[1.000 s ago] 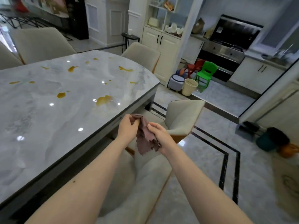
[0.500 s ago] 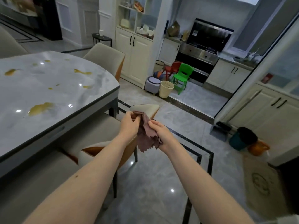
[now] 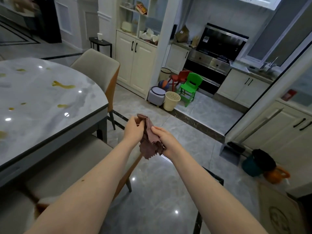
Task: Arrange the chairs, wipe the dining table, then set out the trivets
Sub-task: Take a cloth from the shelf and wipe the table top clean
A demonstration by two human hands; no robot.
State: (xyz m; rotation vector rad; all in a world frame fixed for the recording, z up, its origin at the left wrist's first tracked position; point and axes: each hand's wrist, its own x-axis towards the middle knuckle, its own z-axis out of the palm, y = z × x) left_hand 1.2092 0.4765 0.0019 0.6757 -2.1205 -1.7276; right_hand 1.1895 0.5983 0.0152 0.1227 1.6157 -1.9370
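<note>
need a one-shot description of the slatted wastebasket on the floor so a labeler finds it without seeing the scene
Start at the white double-door cabinet beyond the dining table and drop to the floor at the step into the kitchen. The cream wastebasket stands there, between a grey round stool and a green child's chair. It is the only open-topped, slatted bin in that cluster.

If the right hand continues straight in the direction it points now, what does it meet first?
The right hand points left, toward the left hand, and already grips the crumpled brown-purple cloth held between them. So it would probably meet the left hand first, though depth is uncertain.
</note>
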